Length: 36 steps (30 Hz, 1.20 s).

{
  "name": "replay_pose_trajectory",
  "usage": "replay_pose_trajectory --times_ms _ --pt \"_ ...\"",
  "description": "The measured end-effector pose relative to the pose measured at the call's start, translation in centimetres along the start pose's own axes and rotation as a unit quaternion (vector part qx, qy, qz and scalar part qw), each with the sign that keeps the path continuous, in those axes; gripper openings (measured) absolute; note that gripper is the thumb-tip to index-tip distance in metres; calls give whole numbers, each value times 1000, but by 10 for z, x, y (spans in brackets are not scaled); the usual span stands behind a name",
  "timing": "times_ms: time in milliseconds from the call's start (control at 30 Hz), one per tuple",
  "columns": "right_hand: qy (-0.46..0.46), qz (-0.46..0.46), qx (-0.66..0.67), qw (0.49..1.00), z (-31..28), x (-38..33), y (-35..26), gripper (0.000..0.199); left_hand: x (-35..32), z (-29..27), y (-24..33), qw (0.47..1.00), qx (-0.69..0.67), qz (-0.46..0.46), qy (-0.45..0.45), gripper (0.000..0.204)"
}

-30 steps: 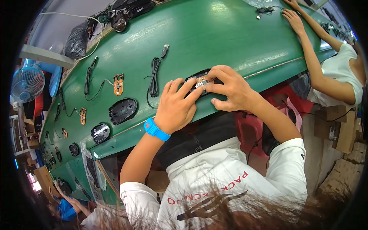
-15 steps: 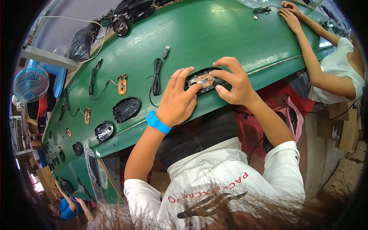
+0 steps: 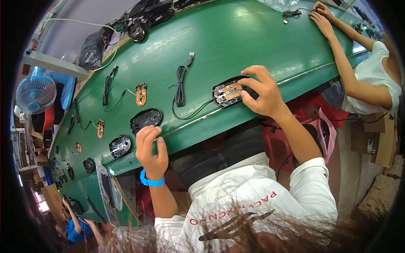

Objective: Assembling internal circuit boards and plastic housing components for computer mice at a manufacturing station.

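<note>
A black computer mouse base (image 3: pixel 216 98) lies at the table's near edge, with an orange-brown circuit board (image 3: pixel 232 91) inside it. My right hand (image 3: pixel 266 93) grips the base's right end between thumb and curled fingers. From its left end runs a black cable (image 3: pixel 180 86), bundled and ending in a USB plug. My left hand (image 3: pixel 152 152), with a blue wristband, is off to the left, holding nothing, thumb and fingers apart. Just beyond its fingertips is another black mouse base (image 3: pixel 147 118), partly covered by them. A second circuit board (image 3: pixel 141 94) with a cable lies farther back.
More mouse shells (image 3: pixel 120 146) and boards (image 3: pixel 100 128) line the green table (image 3: pixel 236 38) leftward. Black parts and a bag (image 3: pixel 91 50) sit at the far side. A co-worker's hands (image 3: pixel 322 21) handle a cable at right. A blue fan (image 3: pixel 36 90) stands left.
My left hand has let go of the mouse base and moved left and nearer to me, beside the other base. My right hand stays at the base with the board.
</note>
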State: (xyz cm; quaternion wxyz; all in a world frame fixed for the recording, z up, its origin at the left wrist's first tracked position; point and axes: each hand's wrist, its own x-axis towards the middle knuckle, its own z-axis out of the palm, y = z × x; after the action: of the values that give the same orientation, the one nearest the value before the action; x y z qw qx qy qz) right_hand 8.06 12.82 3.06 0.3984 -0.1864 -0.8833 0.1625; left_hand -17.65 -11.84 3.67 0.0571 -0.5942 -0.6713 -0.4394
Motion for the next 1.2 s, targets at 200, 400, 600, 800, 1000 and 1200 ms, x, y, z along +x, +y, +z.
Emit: replay_pose_trajectory --times_ms 200,400,600,800,1000,1200 --pt "2 5 -22 1000 -1 1 -2 26 -17 10 -16 997 8 -24 77 18" --pt "-35 18 -50 998 -18 11 22 31 -32 13 -19 988 36 -53 140 16" --pt "62 40 -283 956 -52 56 165 44 -39 14 -25 981 109 -64 146 16" --pt "89 104 -471 871 -65 105 281 49 -35 9 -22 977 144 -53 148 18" --pt "-113 198 -620 751 -69 121 333 56 -28 18 -20 975 140 -75 154 21" --pt "-113 193 -514 828 -59 121 364 55 -28 15 -18 974 144 -98 142 21"
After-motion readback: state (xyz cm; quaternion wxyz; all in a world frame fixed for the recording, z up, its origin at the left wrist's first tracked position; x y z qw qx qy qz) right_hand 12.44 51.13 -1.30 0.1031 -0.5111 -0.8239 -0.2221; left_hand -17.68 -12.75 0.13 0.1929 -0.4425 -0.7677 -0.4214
